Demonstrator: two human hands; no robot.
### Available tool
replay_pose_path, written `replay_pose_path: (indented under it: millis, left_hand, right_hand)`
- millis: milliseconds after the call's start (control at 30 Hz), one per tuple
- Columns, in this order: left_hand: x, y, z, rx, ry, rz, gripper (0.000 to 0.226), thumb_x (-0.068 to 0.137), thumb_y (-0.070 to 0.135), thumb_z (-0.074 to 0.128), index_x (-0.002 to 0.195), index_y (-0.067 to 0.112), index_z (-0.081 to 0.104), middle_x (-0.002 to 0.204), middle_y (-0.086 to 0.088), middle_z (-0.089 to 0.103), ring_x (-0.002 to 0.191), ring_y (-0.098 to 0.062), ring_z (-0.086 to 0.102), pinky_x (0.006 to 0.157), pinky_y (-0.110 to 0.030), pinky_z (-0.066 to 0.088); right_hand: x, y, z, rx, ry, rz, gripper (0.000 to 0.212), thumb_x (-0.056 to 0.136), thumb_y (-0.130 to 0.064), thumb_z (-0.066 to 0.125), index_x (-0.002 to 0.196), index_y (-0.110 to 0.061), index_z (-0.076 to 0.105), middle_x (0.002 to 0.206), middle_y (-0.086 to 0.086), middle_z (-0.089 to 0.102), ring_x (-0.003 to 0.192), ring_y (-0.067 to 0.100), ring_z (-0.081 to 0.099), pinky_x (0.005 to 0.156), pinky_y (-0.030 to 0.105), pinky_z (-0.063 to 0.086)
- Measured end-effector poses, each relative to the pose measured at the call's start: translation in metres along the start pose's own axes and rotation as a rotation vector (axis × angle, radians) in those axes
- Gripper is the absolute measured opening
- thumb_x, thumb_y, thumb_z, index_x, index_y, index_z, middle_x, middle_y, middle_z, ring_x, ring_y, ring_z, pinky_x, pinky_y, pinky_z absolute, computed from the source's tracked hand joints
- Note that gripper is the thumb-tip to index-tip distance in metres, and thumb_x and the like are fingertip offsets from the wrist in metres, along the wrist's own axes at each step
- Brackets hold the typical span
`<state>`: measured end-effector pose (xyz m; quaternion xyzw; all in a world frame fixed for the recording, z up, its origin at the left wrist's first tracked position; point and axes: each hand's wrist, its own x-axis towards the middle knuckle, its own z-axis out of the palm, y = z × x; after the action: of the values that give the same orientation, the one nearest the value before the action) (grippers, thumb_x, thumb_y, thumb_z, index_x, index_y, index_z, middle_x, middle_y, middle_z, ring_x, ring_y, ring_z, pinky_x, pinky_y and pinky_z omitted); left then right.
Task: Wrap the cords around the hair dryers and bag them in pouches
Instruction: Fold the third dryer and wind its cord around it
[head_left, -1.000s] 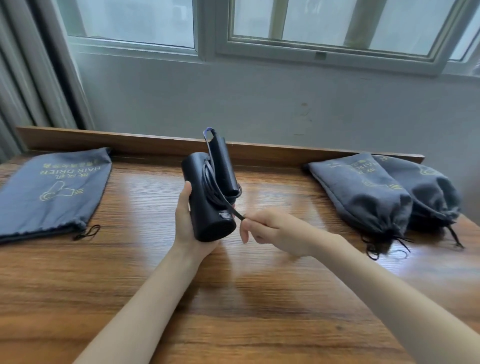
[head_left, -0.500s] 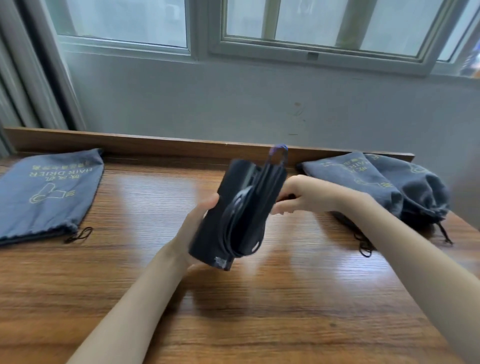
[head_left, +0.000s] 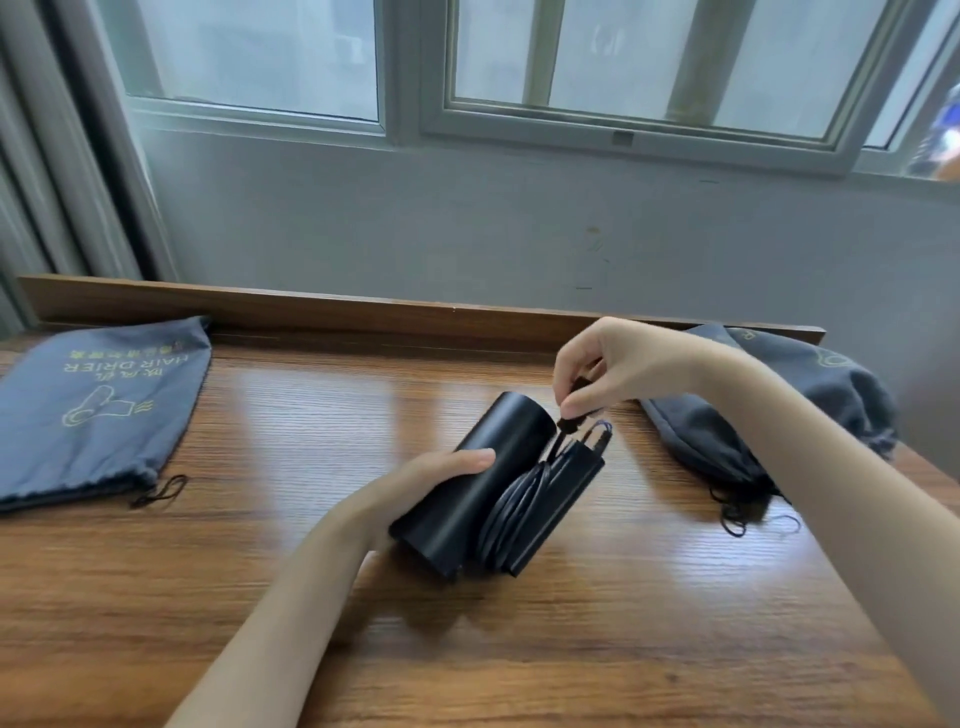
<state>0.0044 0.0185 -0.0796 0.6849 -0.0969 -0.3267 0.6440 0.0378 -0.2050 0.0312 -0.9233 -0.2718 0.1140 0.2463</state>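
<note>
A black folded hair dryer (head_left: 470, 483) lies tilted low over the wooden table (head_left: 571, 623), its barrel pointing up and right. My left hand (head_left: 415, 483) grips the barrel from the left. Its black cord (head_left: 514, 504) is coiled around the folded handle. My right hand (head_left: 613, 369) hovers above the dryer's far end and pinches the plug end of the cord (head_left: 569, 423) between fingertips. A flat grey pouch (head_left: 98, 410) printed "HAIR DRIER" lies at the far left.
Two filled grey pouches (head_left: 810, 410) with drawstrings lie at the right, partly behind my right forearm. A raised wooden lip (head_left: 311, 312) runs along the table's back edge under a grey wall and window. A curtain hangs at the left.
The dryer has tipped from upright down toward the table. My right hand went from pulling the cord at the dryer's lower end to pinching its end above the far tip.
</note>
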Motion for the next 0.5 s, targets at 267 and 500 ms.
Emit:
replay_pose_path:
  millis: [267, 500]
  left_hand:
    - [0.018, -0.008, 0.002, -0.252, 0.378, 0.245, 0.041, 0.081, 0.044, 0.06, 0.114, 0.021, 0.058, 0.101, -0.01, 0.07, 0.089, -0.026, 0.068, 0.068, -0.034, 0.054]
    - [0.024, -0.015, 0.006, -0.245, 0.63, 0.423, 0.025, 0.082, 0.038, 0.064, 0.106, 0.031, 0.058, 0.105, 0.001, 0.067, 0.096, -0.016, 0.064, 0.086, -0.038, 0.053]
  right_hand:
    - [0.012, -0.026, 0.079, -0.121, 0.529, -0.081, 0.015, 0.082, -0.032, 0.067, 0.072, -0.02, 0.065, 0.079, -0.009, 0.062, 0.078, 0.01, 0.056, 0.075, 0.031, 0.046]
    - [0.026, -0.028, 0.128, 0.546, 0.923, -0.051, 0.014, 0.092, -0.012, 0.054, 0.085, -0.019, 0.062, 0.082, -0.006, 0.064, 0.076, 0.002, 0.057, 0.066, 0.01, 0.041]
